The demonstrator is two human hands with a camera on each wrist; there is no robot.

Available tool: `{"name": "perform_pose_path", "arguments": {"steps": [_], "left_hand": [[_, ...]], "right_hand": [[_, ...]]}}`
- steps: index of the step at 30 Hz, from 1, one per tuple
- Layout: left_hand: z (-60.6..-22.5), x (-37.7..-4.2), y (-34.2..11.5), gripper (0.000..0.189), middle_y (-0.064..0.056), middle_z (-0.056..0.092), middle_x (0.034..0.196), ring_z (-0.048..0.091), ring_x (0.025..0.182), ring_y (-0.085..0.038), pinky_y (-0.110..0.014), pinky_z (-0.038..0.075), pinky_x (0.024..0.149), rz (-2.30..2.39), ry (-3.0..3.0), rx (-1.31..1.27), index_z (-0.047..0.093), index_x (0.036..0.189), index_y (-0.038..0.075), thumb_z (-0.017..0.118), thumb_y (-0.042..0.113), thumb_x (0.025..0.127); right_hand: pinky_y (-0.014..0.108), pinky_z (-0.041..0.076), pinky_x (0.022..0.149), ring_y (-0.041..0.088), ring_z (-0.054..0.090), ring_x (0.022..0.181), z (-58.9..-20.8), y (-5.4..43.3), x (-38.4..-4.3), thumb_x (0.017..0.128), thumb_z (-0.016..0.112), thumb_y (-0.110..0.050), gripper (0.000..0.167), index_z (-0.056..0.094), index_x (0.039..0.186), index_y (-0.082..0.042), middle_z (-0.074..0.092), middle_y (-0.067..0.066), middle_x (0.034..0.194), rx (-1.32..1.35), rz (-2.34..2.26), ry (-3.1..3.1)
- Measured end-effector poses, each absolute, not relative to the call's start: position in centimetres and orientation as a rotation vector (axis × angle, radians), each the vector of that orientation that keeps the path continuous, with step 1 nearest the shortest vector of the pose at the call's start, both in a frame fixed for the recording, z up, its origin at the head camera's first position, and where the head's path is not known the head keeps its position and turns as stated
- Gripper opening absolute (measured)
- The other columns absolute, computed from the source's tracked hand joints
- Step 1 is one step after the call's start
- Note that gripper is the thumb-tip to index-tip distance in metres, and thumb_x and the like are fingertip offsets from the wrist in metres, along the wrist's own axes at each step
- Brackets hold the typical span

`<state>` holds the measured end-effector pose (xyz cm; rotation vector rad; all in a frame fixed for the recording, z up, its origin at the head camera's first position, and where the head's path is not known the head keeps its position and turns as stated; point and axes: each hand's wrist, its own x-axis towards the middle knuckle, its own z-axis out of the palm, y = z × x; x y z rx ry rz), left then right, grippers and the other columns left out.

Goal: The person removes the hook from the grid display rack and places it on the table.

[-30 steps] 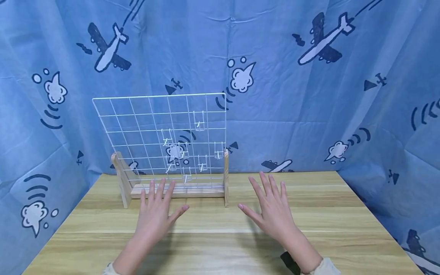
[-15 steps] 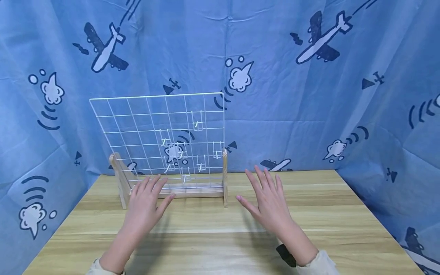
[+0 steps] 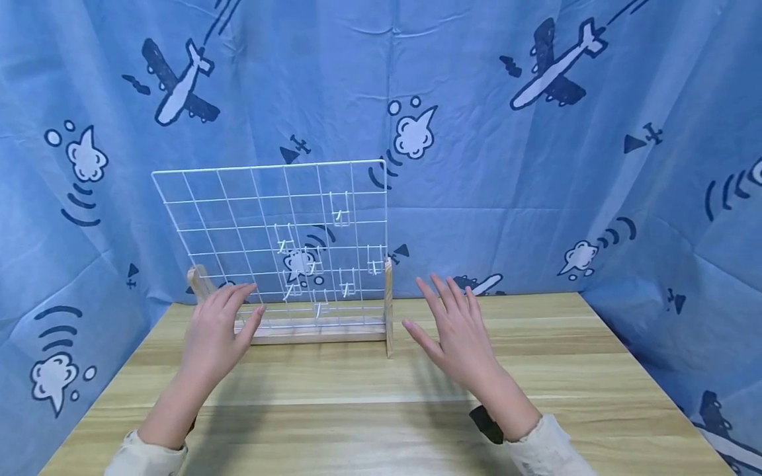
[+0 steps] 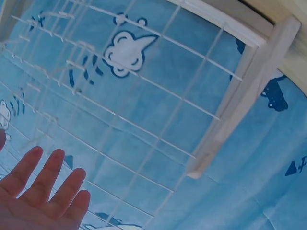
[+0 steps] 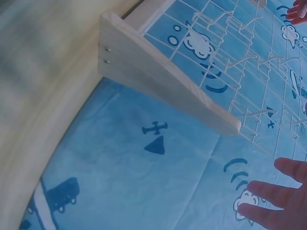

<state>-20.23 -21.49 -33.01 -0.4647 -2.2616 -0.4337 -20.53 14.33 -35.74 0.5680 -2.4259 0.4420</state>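
Note:
A white wire grid rack (image 3: 256, 225) stands in a wooden base (image 3: 321, 336) toward the back left of the table. Several small white hooks (image 3: 340, 215) hang on its middle and right part. My left hand (image 3: 215, 330) is in front of the rack's left wooden upright (image 3: 201, 283), fingers loosely bent and holding nothing. To the right of the rack, my right hand (image 3: 455, 330) hovers with spread fingers, also holding nothing. The left wrist view shows my left fingers (image 4: 53, 175) near the wires; in the right wrist view, my right fingers (image 5: 273, 191) lie beyond the right wooden upright (image 5: 163, 76).
A wood-grain table (image 3: 381, 410) extends under both hands. Blue curtains (image 3: 476, 165) printed with planes and clouds hang behind the table and along both sides. Dark bands (image 3: 487, 423) show at the wrists by the pale sleeves (image 3: 550, 449).
My left hand has moved left and slightly up, from in front of the grid to the left upright, its fingers drawing together. My right hand has shifted slightly left and up.

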Motion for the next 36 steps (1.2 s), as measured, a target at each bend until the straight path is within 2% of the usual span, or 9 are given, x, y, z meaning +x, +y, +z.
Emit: {"name": "perform_pose_path", "arguments": {"steps": [8, 21, 36], "left_hand": [[-31.5, -21.2, -22.9, 0.034, -0.025, 0.063, 0.110, 0.053, 0.106, -0.044, -0.062, 0.042, 0.085, -0.495, -2.217, -0.378, 0.063, 0.117, -0.002, 0.069, 0.008, 0.086], [-29.6, -22.6, -25.2, 0.031, -0.030, 0.058, 0.115, 0.048, 0.108, -0.048, -0.060, 0.037, 0.092, -0.617, -2.147, -0.225, 0.060, 0.118, -0.007, 0.062, 0.008, 0.091], [-29.4, -25.1, -27.4, 0.034, -0.032, 0.057, 0.115, 0.047, 0.111, -0.047, -0.060, 0.034, 0.097, -0.790, -2.080, -0.020, 0.054, 0.122, -0.012, 0.054, 0.008, 0.095]], "right_hand": [[0.061, 0.014, 0.113, 0.040, 0.027, 0.139, -35.0, 13.7, -21.3, 0.093, 0.059, -0.044, 0.068, 0.035, 0.149, -0.014, 0.035, 0.017, 0.151, 0.561, 0.432, -2.430], [0.062, 0.018, 0.112, 0.041, 0.029, 0.137, -34.4, 13.2, -22.6, 0.095, 0.056, -0.043, 0.065, 0.035, 0.149, -0.013, 0.037, 0.019, 0.149, 0.547, 0.398, -2.417], [0.061, 0.021, 0.112, 0.041, 0.032, 0.135, -33.5, 12.3, -24.1, 0.098, 0.053, -0.037, 0.059, 0.036, 0.148, -0.011, 0.038, 0.018, 0.148, 0.546, 0.424, -2.382]]}}
